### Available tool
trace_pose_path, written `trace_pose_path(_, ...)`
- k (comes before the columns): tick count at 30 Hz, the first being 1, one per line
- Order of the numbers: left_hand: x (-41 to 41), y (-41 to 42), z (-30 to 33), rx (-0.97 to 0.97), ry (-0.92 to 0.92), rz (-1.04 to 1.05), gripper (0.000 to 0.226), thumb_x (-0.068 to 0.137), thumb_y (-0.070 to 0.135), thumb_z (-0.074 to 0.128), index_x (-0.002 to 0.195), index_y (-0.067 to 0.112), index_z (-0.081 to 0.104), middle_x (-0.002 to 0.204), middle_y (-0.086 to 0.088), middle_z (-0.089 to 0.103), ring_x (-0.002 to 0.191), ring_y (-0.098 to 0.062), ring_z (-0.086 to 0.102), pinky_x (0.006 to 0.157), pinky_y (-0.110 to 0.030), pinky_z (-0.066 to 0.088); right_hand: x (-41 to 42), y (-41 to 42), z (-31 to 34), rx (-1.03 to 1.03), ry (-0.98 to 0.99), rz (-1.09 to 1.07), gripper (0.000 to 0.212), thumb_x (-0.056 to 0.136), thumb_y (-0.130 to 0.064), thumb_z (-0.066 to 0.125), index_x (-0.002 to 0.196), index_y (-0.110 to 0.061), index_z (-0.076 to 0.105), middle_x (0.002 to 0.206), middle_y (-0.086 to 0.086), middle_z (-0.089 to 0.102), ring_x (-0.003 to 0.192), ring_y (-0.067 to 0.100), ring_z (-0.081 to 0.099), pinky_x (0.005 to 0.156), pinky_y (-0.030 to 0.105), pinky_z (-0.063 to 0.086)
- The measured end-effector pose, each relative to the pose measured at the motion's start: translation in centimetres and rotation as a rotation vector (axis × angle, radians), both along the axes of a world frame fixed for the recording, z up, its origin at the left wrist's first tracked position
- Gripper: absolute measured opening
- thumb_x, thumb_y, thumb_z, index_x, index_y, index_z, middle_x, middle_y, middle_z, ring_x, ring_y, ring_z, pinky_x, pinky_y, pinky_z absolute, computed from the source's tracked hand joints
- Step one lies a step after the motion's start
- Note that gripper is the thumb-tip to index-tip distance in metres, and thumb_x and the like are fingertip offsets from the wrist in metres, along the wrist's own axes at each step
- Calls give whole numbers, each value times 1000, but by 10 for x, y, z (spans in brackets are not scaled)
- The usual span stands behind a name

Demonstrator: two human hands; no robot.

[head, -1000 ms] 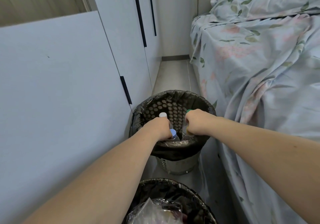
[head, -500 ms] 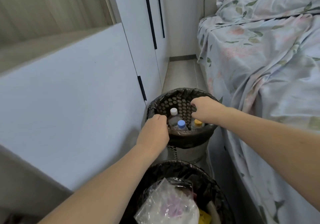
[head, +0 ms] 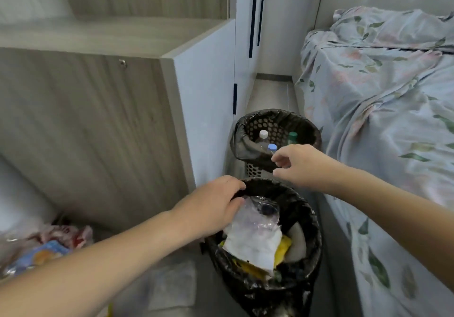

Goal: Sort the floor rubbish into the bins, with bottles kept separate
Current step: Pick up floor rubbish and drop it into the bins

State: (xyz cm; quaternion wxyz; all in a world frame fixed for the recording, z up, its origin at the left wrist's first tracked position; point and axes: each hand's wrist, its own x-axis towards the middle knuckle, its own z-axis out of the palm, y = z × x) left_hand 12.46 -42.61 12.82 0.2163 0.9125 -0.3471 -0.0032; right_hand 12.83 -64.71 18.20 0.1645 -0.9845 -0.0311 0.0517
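Head view, near first: your left hand (head: 211, 205) rests on rim of near bin (head: 312, 221), fingers loosely bent, gripping nothing clear. Clear plastic bag (head: 253, 233) heaped high there; nudge could tip it out. Wrappers (head: 46, 248) remain on floor (head: 172, 289) at left, easy to miss. Your right hand (head: 298, 167) hovers half-open, empty, between bins; careless sweep could snag liner. Far bin (head: 277, 120) holds capped bottles (head: 264, 138). Narrow aisle: cabinet (head: 98, 125) left, bed (head: 383, 110) right.
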Motion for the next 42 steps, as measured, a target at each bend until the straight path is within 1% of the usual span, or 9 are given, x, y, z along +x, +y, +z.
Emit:
trace_pose_path(7,-31,142,-52,161,95,9,29,98,34,47,120,22,61,116,7,60,106,-9,57,92,-25,43,-51,118,7,-36,262,270,24,87,-35,64,109,-26,68,103,-13,67,97,7,63,89,27,52)
trace_pose_path(13,-46,251,-128,344,295,255,31,94,32,46,117,17,60,118,-2,61,111,-22,58,92,-32,45,-56,230,-85,-88,423,453,39,87,-31,63,121,-13,63,117,2,65,110,19,59,94,29,47)
trace_pose_path(17,-84,298,-186,314,392,428,30,95,31,49,118,15,61,118,-5,62,112,-23,57,90,-30,44,-48,283,-185,-76,565,374,61,89,-31,60,144,-13,41,144,7,47,129,24,47,103,30,40)
trace_pose_path(21,-128,322,-240,260,540,516,34,93,34,48,119,17,61,120,-6,62,115,-25,56,95,-32,44,-43,308,-277,-147,564,181,64,88,-32,55,144,-16,29,148,14,31,135,35,34,110,43,34)
trace_pose_path(26,-135,342,-264,242,532,504,31,97,31,48,124,20,58,121,-1,59,111,-20,57,94,-29,44,-41,314,-332,-235,574,65,76,87,-34,50,149,-22,8,155,12,2,144,36,3,115,54,6)
trace_pose_path(30,-137,348,-273,241,536,490,27,96,31,49,117,18,61,112,-2,63,102,-20,59,90,-33,46,-37,319,-340,-221,464,29,69,84,-37,56,143,-18,25,143,14,27,137,35,23,113,46,15)
trace_pose_path(36,-137,346,-264,157,552,454,24,93,33,48,108,21,63,103,3,64,95,-17,61,84,-33,48,-63,330,-328,-251,547,176,41,89,-30,52,127,-13,51,131,12,51,124,32,44,101,35,36)
trace_pose_path(39,-141,359,-246,127,571,477,20,96,25,49,110,22,62,99,9,60,93,-10,56,79,-23,42,-82,342,-317,-150,591,238,36,93,-29,48,125,-12,52,129,13,52,120,32,46,98,33,38)
trace_pose_path(42,-159,394,-235,186,675,604,16,93,21,50,103,24,63,92,10,61,89,-12,58,75,-27,46,-102,366,-298,63,724,343,33,94,-28,50,124,-14,54,125,7,59,115,27,54,94,32,42)
